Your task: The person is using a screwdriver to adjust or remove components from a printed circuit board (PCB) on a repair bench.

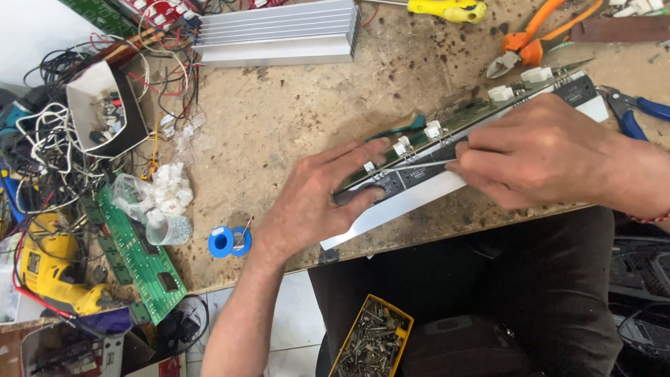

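Green fibreglass and bare aluminium meet under my hands in the head view: a long circuit board (481, 115) stands on edge against a pale metal strip (391, 209), the pair lying slantwise across the worn wooden bench (293, 119), near its front edge. My left hand (317, 202) lies flat and spread, fingers pressing the near end of the assembly down. My right hand (537, 150) is pinched narrow around a thin metal rod (419, 165), whose tip rests on the black components along the board.

I judge the board stiff but brittle, light, with white connectors (520, 82) that could snap; the strip gives it backbone, so the safest hold is on the metal edges and ends, not on the parts. The strip looks smooth and may slide on the bench unless pinned.

Around it: a finned heat sink (279, 31) at the top, orange pliers (534, 42) and blue-handled pliers (638, 115) to the right, a blue solder spool (227, 241) and a second green board (136, 255) to the left, a yellow drill (49, 269) beyond, and a yellow box of screws (373, 342) below.
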